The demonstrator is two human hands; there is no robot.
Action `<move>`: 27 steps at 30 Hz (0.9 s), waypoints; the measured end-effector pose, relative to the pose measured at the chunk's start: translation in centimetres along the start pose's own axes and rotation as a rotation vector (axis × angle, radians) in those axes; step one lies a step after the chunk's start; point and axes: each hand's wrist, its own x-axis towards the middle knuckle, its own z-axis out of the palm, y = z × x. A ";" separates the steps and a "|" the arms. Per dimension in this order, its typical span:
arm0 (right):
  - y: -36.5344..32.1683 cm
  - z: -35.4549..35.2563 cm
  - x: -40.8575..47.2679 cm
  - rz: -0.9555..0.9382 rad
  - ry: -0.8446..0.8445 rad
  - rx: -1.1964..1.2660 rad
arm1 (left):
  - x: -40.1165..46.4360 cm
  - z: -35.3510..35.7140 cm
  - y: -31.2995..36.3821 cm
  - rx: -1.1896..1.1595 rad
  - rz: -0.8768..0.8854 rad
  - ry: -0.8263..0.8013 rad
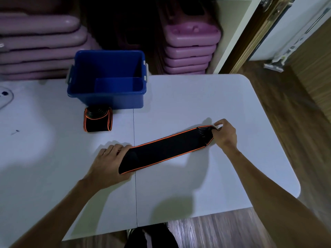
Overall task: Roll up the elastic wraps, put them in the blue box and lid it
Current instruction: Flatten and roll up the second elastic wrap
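A black elastic wrap with orange edges (168, 149) lies stretched flat across the middle of the white table (206, 185). My left hand (109, 165) grips its near left end. My right hand (224, 135) pinches its far right end between thumb and fingers. A second wrap (98, 119), rolled into a coil, stands on the table just in front of the blue box (107, 97). The blue box is open, with no lid on it, and I see nothing inside. No lid is recognisable in view.
Stacks of purple plastic steps (189, 51) fill the shelf behind the table. A white object (5, 97) lies at the table's left edge. The table's rounded right corner drops to wooden floor (286, 113). My feet show below the near edge.
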 end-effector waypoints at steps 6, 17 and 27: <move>-1.4 0.9 0.6 -0.138 -0.001 -0.116 | -1.1 -0.2 0.1 0.019 -0.041 0.001; -7.4 3.2 3.8 -0.130 0.006 0.000 | -2.2 -0.3 4.9 -0.016 -0.314 -0.101; -7.2 4.1 2.7 -0.114 -0.105 0.122 | -3.7 0.3 9.1 -0.021 -0.390 -0.160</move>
